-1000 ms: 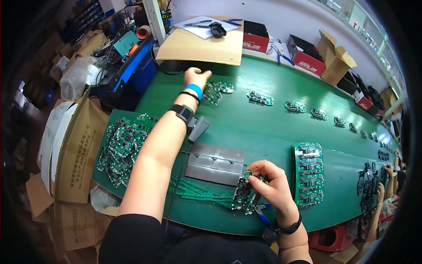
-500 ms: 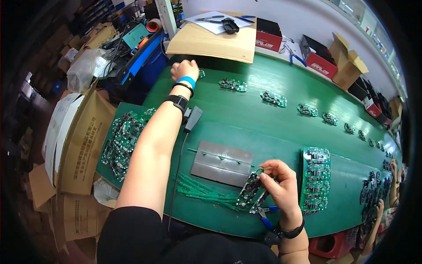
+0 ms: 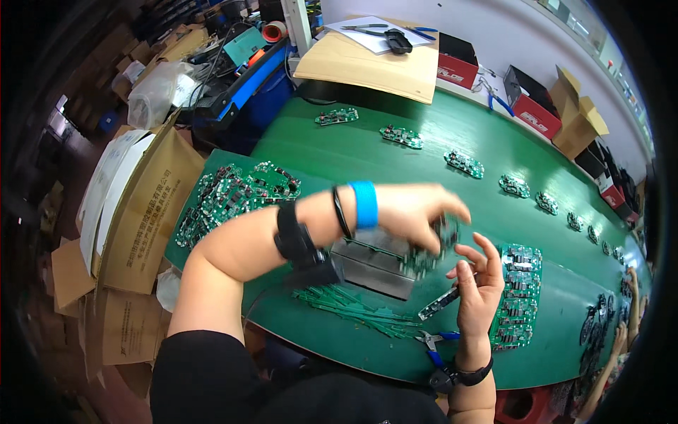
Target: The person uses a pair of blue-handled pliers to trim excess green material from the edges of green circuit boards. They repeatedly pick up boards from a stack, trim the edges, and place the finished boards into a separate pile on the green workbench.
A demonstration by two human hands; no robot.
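My left hand (image 3: 413, 212), blurred by motion, is over the middle of the green table with a green circuit board (image 3: 427, 256) in its fingers. Close beside it, my right hand (image 3: 482, 286) keeps a second, narrow-looking circuit board (image 3: 439, 302) against its palm side, thumb and upper fingers raised. Blue-handled cutters (image 3: 436, 345) are just below that hand; whether it touches them I cannot tell. Behind my left forearm lies a grey metal plate (image 3: 378, 272) with a thin green strip across it. Several cut green strips (image 3: 353, 308) are strewn nearer me.
A row of single circuit boards (image 3: 464, 163) runs along the far side of the table. Heaped boards (image 3: 236, 191) lie at the left, a stacked board panel (image 3: 519, 297) at the right. Cardboard (image 3: 374, 63) with pliers covers the back edge. Another person's hands (image 3: 621, 338) work at far right.
My left hand has come back from the far row, leaving a board there, and now holds one beside my right hand. My right hand, earlier with two boards, shows one. The view has shifted.
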